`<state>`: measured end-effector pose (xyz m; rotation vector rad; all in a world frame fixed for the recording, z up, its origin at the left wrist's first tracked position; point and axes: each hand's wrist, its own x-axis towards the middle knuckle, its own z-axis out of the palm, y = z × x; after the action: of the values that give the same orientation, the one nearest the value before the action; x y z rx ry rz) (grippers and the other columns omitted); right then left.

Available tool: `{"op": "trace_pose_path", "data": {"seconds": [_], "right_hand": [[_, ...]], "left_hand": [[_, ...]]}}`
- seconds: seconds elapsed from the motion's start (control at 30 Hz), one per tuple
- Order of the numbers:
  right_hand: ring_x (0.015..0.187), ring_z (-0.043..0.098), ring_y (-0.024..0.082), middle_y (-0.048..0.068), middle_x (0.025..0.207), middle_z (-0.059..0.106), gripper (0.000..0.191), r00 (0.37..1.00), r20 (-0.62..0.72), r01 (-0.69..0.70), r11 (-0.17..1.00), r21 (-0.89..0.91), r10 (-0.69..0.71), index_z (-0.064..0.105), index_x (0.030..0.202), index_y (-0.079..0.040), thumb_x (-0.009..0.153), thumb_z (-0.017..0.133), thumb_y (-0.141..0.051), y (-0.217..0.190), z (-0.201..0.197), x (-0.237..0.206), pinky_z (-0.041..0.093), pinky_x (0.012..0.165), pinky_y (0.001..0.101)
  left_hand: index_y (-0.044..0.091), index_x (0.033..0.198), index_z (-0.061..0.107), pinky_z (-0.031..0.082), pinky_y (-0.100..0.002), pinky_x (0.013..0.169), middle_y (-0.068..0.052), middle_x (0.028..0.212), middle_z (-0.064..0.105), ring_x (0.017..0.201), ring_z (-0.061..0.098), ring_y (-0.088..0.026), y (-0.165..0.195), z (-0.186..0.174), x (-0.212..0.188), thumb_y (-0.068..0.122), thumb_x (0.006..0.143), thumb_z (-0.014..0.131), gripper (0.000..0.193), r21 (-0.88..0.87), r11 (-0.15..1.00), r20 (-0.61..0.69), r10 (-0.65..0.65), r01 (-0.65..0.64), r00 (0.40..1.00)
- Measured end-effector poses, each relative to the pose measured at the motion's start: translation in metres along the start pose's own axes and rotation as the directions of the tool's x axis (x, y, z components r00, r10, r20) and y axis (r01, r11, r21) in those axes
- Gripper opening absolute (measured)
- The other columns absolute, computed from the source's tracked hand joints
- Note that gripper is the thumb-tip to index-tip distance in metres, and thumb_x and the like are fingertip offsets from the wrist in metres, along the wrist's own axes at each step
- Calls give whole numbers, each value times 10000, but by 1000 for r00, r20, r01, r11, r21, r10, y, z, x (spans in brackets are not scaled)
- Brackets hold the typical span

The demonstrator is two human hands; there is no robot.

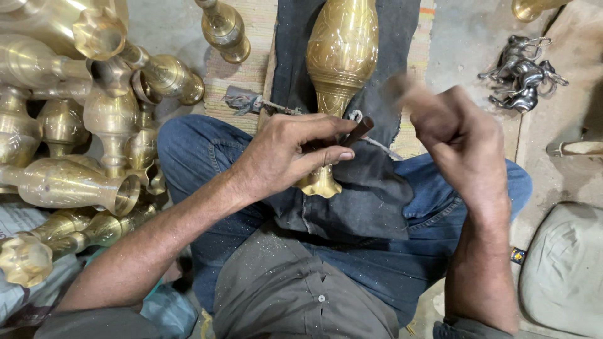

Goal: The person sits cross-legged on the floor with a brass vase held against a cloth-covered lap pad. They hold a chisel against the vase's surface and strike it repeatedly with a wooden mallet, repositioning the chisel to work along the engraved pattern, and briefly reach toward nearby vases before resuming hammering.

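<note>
A tall engraved brass vase [341, 56] lies lengthwise on a dark cloth [370, 188] across my lap, its flared mouth [320, 184] toward me. My left hand [289, 150] rests over the vase's narrow neck and pinches a short dark rod-like tool [359, 130] between thumb and fingers. My right hand [452, 132] is raised just right of the vase, fingers curled shut around a handle that is blurred by motion; what it grips is hard to make out. A cord runs under the vase's neck.
Several brass vases [75, 182] lie piled at my left, and one more [225, 28] lies on the woven mat above. Silver metal figurines [524, 75] lie at the upper right. A grey cushion [562, 270] sits at the lower right.
</note>
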<state>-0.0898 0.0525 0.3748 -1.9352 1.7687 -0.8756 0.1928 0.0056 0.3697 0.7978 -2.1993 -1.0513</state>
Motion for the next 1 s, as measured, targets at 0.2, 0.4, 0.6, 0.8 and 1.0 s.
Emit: {"op": "trace_pose_path", "data": {"seconds": [0.2,0.4,0.6,0.8,1.0], "right_hand": [[797,683,218,103,900,701,222,999,-4,-42,996,-75,42,661,1068,-31,947,832,-106,-5,0,4,527,702,344],[810,687,278,111,864,690,270,992,53,123,977,-175,-115,638,1038,-23,918,864,-111,-6,-5,3,518,748,389],[772,648,279,113,818,663,271,997,30,77,980,-184,-72,614,1019,-32,870,839,-47,-13,-6,7,520,735,412],[837,668,282,139,868,662,298,988,91,147,959,-244,-128,622,1059,-13,854,836,-43,-17,-9,8,518,721,403],[799,656,182,104,864,672,263,1000,-2,-14,1000,19,14,608,1047,-16,927,818,-120,-16,-6,5,527,699,349]], "left_hand": [[68,1214,734,649,-329,733,-62,946,795,821,782,-151,1,-1,-2,341,937,755,390,-45,994,19,-96,96,995],[78,1196,740,654,-307,754,-56,973,792,853,781,-136,-4,0,-4,337,948,774,360,-49,997,1,-66,66,998],[89,1210,740,666,-290,749,-46,992,798,844,784,-128,-6,-1,-4,329,950,763,354,-91,994,-2,-64,63,998],[87,1199,746,673,-317,757,-58,969,804,838,790,-144,-7,-1,-5,352,915,770,388,-89,985,27,-147,149,989],[56,1265,723,661,-339,861,-89,1120,796,976,793,-173,-9,-1,-8,318,974,758,393,-120,993,-52,-7,1,999]]}}
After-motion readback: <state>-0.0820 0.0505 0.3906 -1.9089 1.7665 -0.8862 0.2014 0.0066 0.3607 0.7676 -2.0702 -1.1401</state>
